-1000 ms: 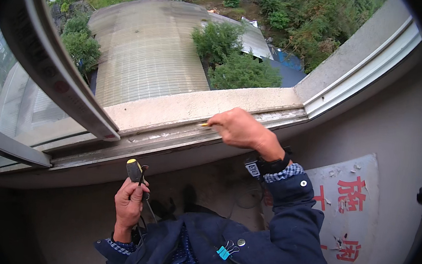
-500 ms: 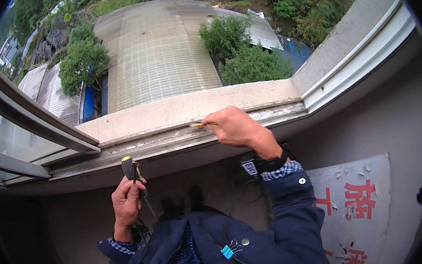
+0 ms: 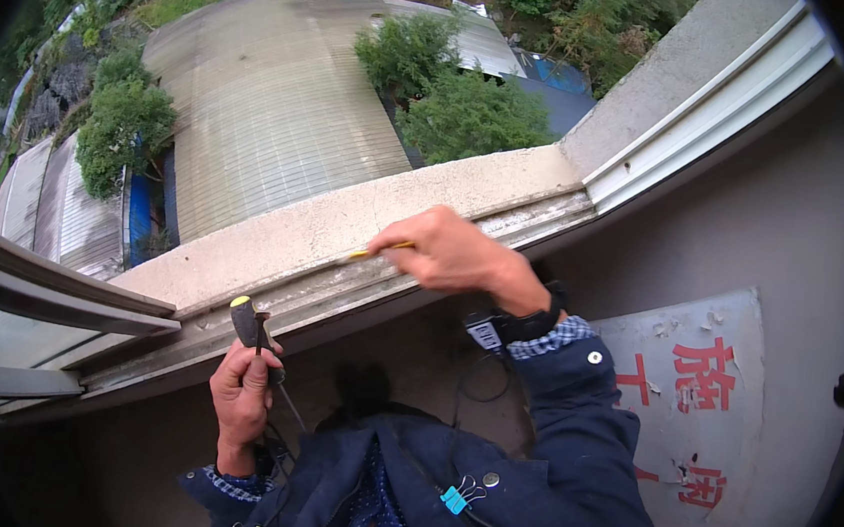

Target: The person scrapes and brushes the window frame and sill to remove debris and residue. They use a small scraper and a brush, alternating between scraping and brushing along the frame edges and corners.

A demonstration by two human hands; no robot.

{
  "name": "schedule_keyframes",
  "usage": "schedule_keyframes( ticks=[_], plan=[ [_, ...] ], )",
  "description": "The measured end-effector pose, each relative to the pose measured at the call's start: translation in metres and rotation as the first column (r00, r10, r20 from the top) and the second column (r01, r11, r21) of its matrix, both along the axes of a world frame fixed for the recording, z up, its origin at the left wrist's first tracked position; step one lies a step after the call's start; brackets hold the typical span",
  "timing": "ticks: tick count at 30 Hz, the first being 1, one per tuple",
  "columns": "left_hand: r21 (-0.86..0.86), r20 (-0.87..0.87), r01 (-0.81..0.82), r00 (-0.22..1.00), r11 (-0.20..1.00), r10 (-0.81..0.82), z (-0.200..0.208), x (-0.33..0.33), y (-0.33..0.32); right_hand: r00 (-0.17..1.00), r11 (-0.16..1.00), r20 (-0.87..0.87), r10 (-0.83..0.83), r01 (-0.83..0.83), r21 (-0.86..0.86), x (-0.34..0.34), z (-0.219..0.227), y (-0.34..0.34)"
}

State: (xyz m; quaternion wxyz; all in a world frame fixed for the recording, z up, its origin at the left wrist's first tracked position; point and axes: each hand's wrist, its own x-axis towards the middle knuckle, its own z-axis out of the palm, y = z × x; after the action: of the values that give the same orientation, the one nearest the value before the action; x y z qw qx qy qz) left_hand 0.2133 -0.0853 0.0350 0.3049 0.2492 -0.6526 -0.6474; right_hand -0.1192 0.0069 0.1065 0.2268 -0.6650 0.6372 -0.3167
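The right hand (image 3: 443, 250) grips a slim yellow tool (image 3: 359, 255) between thumb and fingers, its pale, blurred end over the window track (image 3: 325, 285); whether it touches the track is hard to tell. The left hand (image 3: 243, 388), lower and nearer the body, is closed around a screwdriver (image 3: 244, 321), black-and-yellow handle tilted upward, metal shaft slanting down toward the dark blue jacket (image 3: 566, 457). A turquoise binder clip (image 3: 455, 502) sits on the jacket front. Left of the track stands a sliding window sash (image 3: 59, 282). Beyond the pale ledge (image 3: 367, 209) lie a corrugated roof (image 3: 266, 99) and trees (image 3: 475, 118).
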Motion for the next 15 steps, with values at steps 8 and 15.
schedule_keyframes(
  ticks=[8,15],
  plan=[
    [0.008,0.000,0.031,1.000,0.999,-0.031,-0.008,0.007,-0.022,0.992,0.975,-0.122,0.040,-0.012,0.221,0.022,-0.020,-0.023],
    [-0.230,-0.009,0.080,0.996,0.970,-0.084,-0.011,0.019,-0.028,0.978,0.994,-0.193,0.079,-0.063,0.086,0.034,0.019,-0.030]
  ],
)
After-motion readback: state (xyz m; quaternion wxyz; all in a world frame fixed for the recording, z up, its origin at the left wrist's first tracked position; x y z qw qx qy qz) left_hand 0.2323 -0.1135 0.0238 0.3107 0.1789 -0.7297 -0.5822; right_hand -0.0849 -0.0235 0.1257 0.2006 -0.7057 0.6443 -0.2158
